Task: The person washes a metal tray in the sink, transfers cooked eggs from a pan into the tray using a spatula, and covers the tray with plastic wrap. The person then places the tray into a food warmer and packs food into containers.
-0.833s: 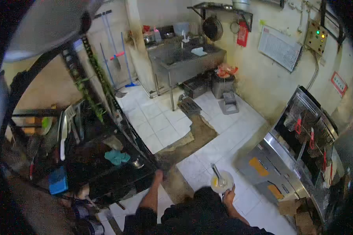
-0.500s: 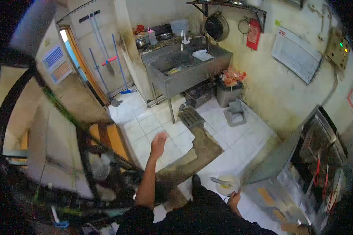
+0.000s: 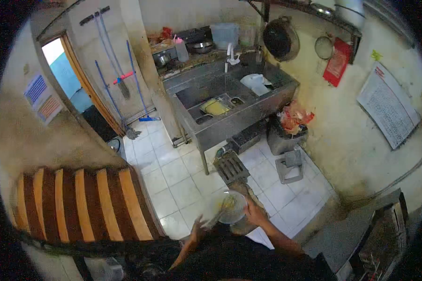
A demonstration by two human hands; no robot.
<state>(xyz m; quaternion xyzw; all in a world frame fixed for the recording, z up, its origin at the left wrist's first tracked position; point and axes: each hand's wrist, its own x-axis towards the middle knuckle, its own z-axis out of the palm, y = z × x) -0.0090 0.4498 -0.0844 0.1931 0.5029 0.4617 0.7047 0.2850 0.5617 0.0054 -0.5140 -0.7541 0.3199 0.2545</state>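
A pale, see-through bowl (image 3: 238, 214) is in front of my body, with something yellowish inside it. My right hand (image 3: 256, 214) grips the bowl by its right rim. A metal utensil (image 3: 216, 217) leans out over the bowl's left side; blur hides its exact kind. Close to the utensil's outer end is my left hand (image 3: 198, 230), its fingers smeared by motion, so I cannot make out whether it touches the utensil.
Ahead stands a metal sink (image 3: 206, 125) with a yellow item (image 3: 214, 107) in its basin. A floor grate (image 3: 230, 167), a bin with red plastic (image 3: 295, 118) and a grey stand (image 3: 290, 167) are nearby. Wooden stairs (image 3: 86, 203) lie left; a metal appliance (image 3: 380, 234) is at right.
I am nearer the sink, and the stairs have come into full view. The bowl has moved from my right side to the front. My left hand has come down from its outstretched position to the bowl.
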